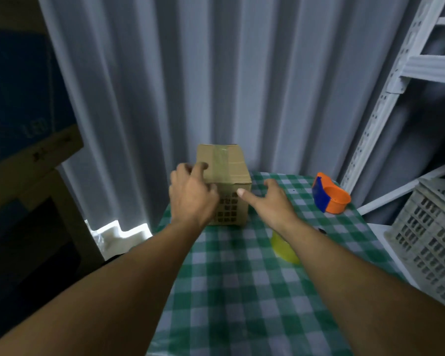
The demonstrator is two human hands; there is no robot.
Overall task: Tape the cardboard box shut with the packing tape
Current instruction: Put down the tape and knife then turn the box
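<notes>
A small cardboard box [229, 165] stands at the far end of the checked table, its top flaps down with a strip of clear tape across them. My left hand [190, 194] rests on the box's left front corner, fingers curled over the top edge. My right hand [270, 201] is spread just right of the box, thumb touching its front right edge, holding nothing. The orange and blue tape dispenser [330, 195] lies on the table to the right, apart from both hands.
A green and white checked cloth covers the table [242, 291]. A yellow-green roll-like object [284, 249] sits partly under my right forearm. A grey plastic crate [432, 235] and a white metal shelf frame [385, 98] stand at right. Corrugated wall behind; large cartons at left.
</notes>
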